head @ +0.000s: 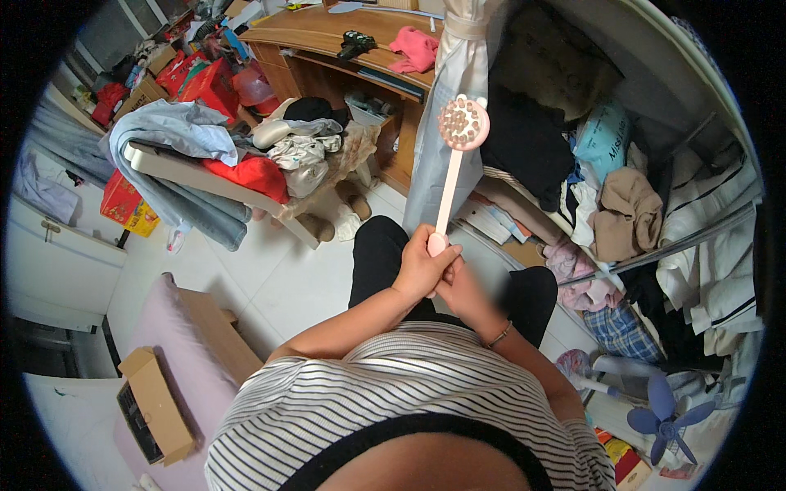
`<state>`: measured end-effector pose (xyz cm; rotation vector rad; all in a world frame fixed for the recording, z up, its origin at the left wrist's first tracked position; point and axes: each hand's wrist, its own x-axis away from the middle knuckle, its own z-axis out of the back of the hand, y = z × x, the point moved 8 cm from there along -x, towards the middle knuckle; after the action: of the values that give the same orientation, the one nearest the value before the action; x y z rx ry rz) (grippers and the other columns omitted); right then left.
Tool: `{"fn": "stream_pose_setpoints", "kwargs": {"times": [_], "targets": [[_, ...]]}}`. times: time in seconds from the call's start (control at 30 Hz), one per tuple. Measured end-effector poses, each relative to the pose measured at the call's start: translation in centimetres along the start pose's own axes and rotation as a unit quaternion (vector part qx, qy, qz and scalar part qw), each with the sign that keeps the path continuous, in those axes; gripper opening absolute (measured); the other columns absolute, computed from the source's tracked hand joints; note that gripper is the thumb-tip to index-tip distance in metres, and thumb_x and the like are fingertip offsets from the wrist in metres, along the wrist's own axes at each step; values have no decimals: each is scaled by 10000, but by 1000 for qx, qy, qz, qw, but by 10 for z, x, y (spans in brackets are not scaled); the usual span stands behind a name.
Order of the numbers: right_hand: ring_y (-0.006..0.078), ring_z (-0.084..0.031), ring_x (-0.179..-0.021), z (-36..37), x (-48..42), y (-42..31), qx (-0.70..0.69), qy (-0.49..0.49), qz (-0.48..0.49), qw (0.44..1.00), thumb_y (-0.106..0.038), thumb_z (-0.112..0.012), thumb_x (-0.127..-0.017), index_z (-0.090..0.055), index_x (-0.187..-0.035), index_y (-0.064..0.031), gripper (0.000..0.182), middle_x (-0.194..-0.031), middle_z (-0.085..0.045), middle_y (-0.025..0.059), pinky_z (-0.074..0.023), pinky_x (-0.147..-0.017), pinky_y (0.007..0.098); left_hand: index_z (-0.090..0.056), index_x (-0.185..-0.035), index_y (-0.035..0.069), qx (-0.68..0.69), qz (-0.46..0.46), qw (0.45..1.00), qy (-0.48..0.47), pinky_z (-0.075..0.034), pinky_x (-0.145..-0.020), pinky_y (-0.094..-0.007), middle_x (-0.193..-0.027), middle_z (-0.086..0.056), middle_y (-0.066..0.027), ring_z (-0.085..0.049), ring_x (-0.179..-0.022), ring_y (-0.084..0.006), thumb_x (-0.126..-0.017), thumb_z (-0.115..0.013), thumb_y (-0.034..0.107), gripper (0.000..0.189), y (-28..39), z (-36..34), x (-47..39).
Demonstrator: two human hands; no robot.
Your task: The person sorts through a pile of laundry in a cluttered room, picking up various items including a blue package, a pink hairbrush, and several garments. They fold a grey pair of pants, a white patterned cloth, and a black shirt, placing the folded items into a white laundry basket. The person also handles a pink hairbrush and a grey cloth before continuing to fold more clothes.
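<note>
A pink long-handled massage brush (451, 178) points away from me, its round head with knobby bristles at the far end and facing up. Small ear-like bumps stand on the head's rim. My left hand (424, 264) is wrapped around the lower handle. Close against it, my right hand (466, 291) has its fingers at the handle's lower end; part of this hand is blurred, so its hold is hard to make out. Both hands are above my lap, between my knees in black trousers (377, 258).
Ahead is a wooden desk (295, 27) with a pink cloth (416, 49). A chair heaped with clothes (301, 147) stands ahead-left. Packed wardrobe shelves hold a brown garment (629, 215) at right, above a blue-bladed fan (666, 423). An opened cardboard box (156, 405) lies on the bed.
</note>
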<state>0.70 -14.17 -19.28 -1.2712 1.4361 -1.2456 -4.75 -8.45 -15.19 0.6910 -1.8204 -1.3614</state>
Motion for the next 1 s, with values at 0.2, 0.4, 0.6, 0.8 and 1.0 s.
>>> {"fn": "stream_pose_setpoints", "kwargs": {"times": [0.2,0.4,0.6,0.8,1.0], "targets": [[106,-542,-843,10,4,15,122,19,-54,991,-59,-526,-853,-401,-1249,9,420,-979,-561,56,-454,-698,251,-470,-854,35,-5,-60,998,14,-446,-424,-241,-665,-529,-43,-521,-522,-85,-782,-711,120,265,-31,3,-11],[112,-532,-881,7,7,13,87,12,-83,993,-82,-515,-879,-376,-1282,10,436,-1037,-545,56,-441,-750,250,-497,-903,41,-35,-72,997,12,-442,-562,-225,-754,-532,-16,-511,-653,-76,-833,-666,185,233,-17,8,-7],[71,-484,-670,-3,6,2,7,31,-48,998,-113,-479,-921,-434,-1188,-16,288,-823,-524,12,-414,-586,216,-481,-924,39,-8,-68,998,17,-445,-529,-221,-760,-539,-22,-530,-641,-79,-855,-640,181,224,-24,27,-14],[59,-450,-579,-4,-6,-13,39,30,-19,999,-130,-497,-920,-464,-1136,-11,249,-760,-519,11,-374,-516,202,-502,-938,26,-6,-112,993,24,-443,-625,-228,-815,-554,-23,-528,-719,-86,-854,-644,171,220,-20,39,-18],[59,-447,-567,-19,-25,-35,10,16,-5,1000,-136,-495,-922,-481,-1091,-3,216,-743,-517,15,-356,-503,200,-501,-1051,23,44,-162,986,-3,-454,-597,-225,-882,-569,-43,-540,-705,-90,-877,-607,173,253,-3,49,-19]]}}
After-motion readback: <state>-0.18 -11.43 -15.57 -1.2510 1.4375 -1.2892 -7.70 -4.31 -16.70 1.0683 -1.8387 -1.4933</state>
